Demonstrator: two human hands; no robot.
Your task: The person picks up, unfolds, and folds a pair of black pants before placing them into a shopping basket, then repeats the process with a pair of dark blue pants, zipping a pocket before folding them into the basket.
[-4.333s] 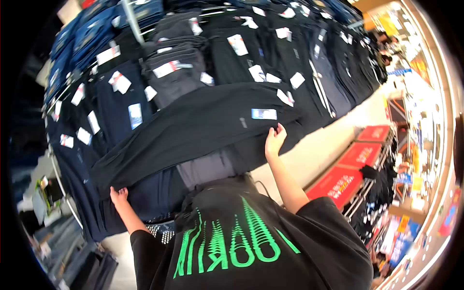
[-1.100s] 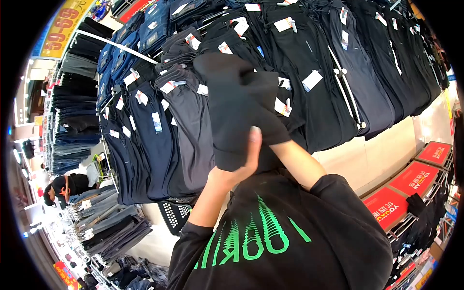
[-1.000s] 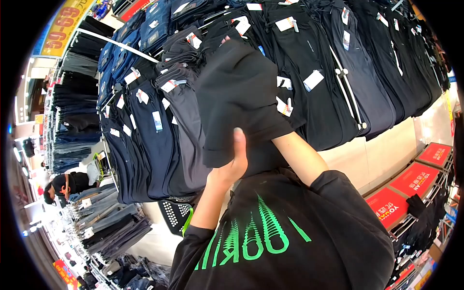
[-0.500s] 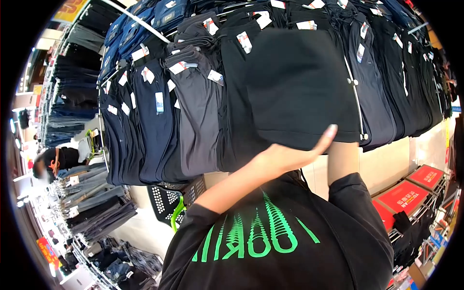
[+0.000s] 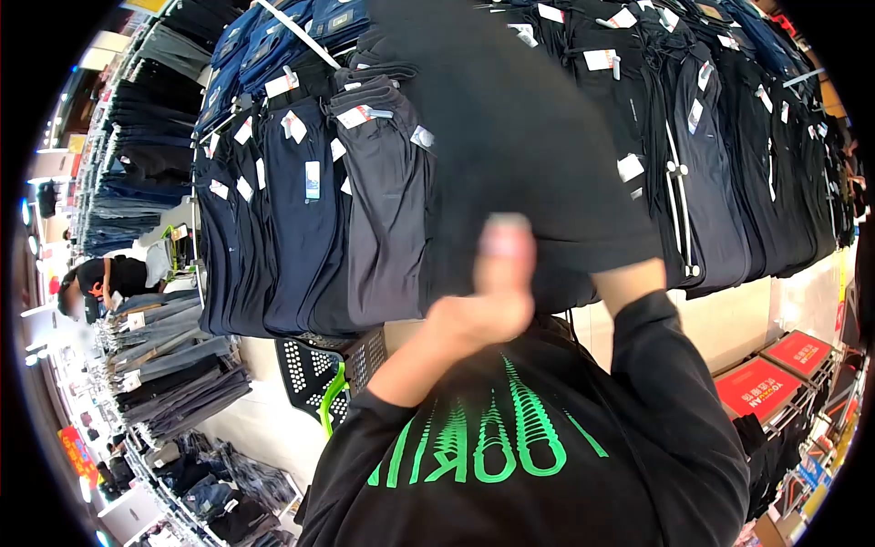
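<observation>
A black garment (image 5: 538, 137), which looks like a folded pair of trousers, is lifted off the rack and hangs close in front of me, smeared by motion. At its lower edge is my left hand (image 5: 483, 301), thumb up over the cloth, with the other fingers mostly hidden. My right forearm (image 5: 633, 284) runs up behind the garment, which covers the right hand (image 5: 603, 278) almost entirely; its fingers do not show. Left of the garment, grey trousers (image 5: 387, 210) and navy trousers (image 5: 296, 223) with white tags hang on the rack.
More dark trousers (image 5: 720, 182) hang at the right, beside a metal rail (image 5: 679, 201). Folded jeans (image 5: 333, 18) lie at the back. A black basket (image 5: 310, 374) with a green handle stands below left. Red signs (image 5: 756, 387) top racks at right. Another person (image 5: 114, 278) is far left.
The black garment has shifted left and swung up towards the camera, uncovering tags and trousers at the right. My left hand has moved left along its lower edge.
</observation>
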